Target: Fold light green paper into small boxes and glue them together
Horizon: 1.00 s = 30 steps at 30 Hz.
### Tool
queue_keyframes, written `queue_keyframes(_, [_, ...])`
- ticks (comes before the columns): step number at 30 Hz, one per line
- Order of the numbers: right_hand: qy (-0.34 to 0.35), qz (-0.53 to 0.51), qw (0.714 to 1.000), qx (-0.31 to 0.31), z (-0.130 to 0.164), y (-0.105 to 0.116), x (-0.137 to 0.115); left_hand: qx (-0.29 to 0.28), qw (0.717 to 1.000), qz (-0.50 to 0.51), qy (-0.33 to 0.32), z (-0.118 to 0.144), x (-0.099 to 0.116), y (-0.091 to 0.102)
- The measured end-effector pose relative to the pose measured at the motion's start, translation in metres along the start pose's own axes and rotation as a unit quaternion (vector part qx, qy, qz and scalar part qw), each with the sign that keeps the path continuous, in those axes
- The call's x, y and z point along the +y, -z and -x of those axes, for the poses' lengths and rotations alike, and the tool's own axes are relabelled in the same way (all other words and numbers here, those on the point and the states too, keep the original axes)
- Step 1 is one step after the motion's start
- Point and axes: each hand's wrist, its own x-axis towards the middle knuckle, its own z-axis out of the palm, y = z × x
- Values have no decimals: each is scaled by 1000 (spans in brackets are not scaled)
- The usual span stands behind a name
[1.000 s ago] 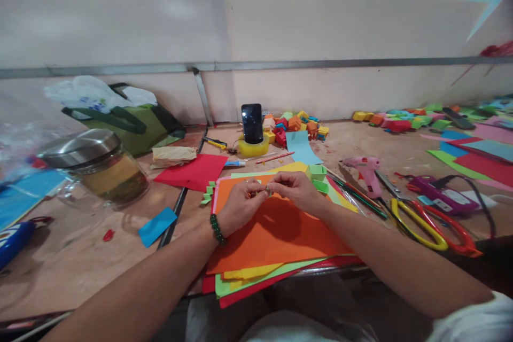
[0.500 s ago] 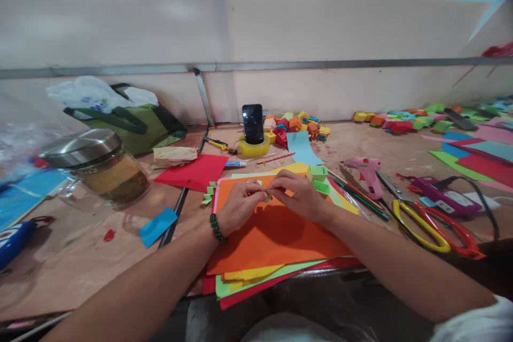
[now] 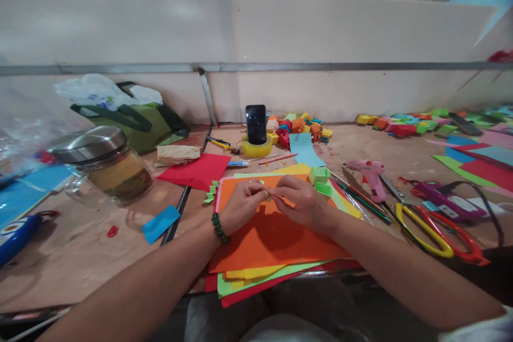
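My left hand (image 3: 242,203), with a green bead bracelet at the wrist, and my right hand (image 3: 300,202) meet fingertip to fingertip over an orange sheet (image 3: 272,235). Between the fingers of both hands is a small folded piece of green paper (image 3: 265,196), mostly hidden. The orange sheet tops a stack of coloured paper (image 3: 256,277) at the table's front edge. Two folded green paper pieces (image 3: 320,179) lie just beyond my right hand. Small green scraps (image 3: 210,193) lie left of the stack.
A glass jar with a metal lid (image 3: 105,164) stands at left, a green bag (image 3: 132,120) behind it. A phone (image 3: 256,124) rests in a yellow tape roll. Folded paper cubes (image 3: 298,125) lie at the back. A pink glue gun (image 3: 371,175) and scissors (image 3: 436,227) lie at right.
My right hand has edged slightly left toward the left hand; the fingers keep working the green paper. The view has shifted a little.
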Motion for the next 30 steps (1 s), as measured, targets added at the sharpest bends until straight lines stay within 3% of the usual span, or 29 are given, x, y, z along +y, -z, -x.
queue_keyframes(8, [42,61,995,-72,0,3,2,23,999,10,40,0,4,2])
queue_keyframes(19, [-95,-66,993,22,5,-4,12,-5,995,74,64,-2,1,3])
queue_keyframes(30, [-67,-10,996,51,5,-3,13,-31,999,10,-1,-3,-9,1])
